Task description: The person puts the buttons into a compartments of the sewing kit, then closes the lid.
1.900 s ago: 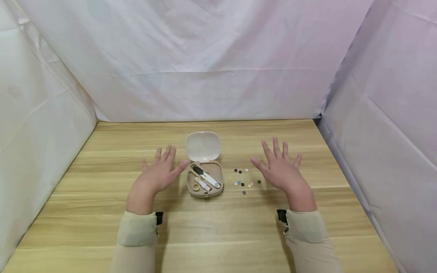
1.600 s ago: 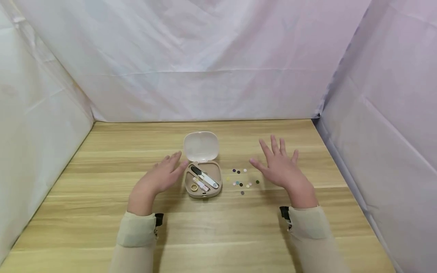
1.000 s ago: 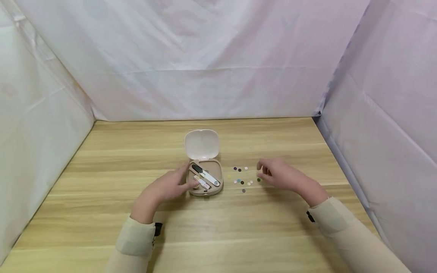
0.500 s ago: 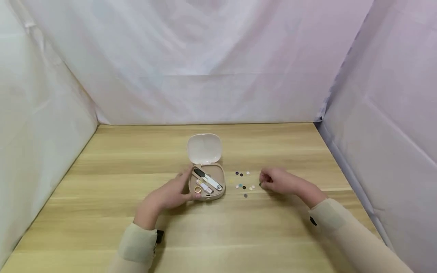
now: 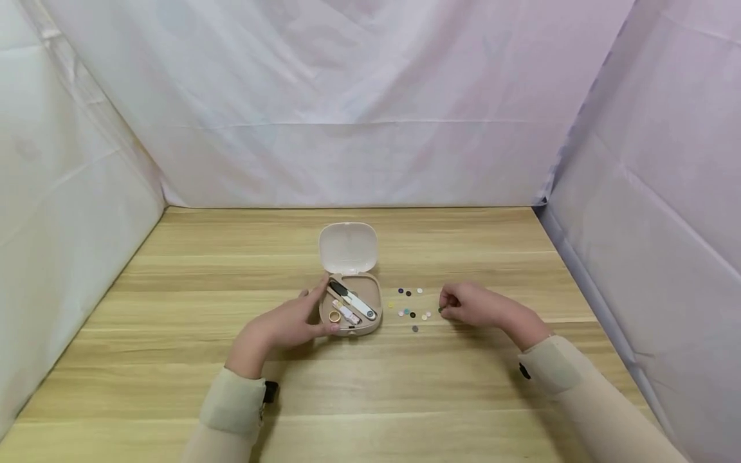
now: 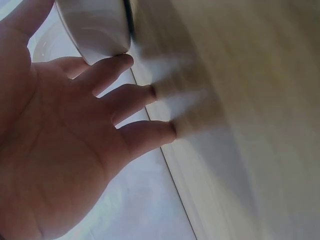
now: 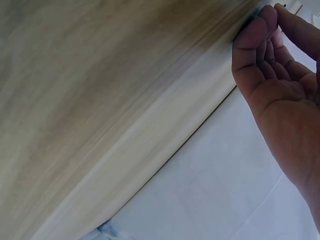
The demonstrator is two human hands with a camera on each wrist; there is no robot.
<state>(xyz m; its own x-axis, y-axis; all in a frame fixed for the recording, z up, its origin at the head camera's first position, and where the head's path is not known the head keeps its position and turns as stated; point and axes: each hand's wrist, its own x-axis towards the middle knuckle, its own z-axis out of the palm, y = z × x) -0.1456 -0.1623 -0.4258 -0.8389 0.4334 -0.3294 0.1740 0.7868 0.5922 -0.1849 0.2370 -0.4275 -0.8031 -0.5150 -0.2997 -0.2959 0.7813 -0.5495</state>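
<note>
Right grip (image 5: 476,304) has lowered, pinching green button (image 5: 440,310); left grip (image 5: 286,323) clasps case (image 5: 366,287) with illegibly marked strip (image 5: 346,312).

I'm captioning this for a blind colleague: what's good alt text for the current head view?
A person's right hand is curled at a dark green disc beside other small coloured discs on a wood-grain table. The left hand rests against an open beige case containing a gold ring, a patterned strip and a black-and-white object.

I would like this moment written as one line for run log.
left hand: holds case side; right hand: pinches green button; lid: raised; black-and-white tool: in case; other buttons: loose on table
</note>
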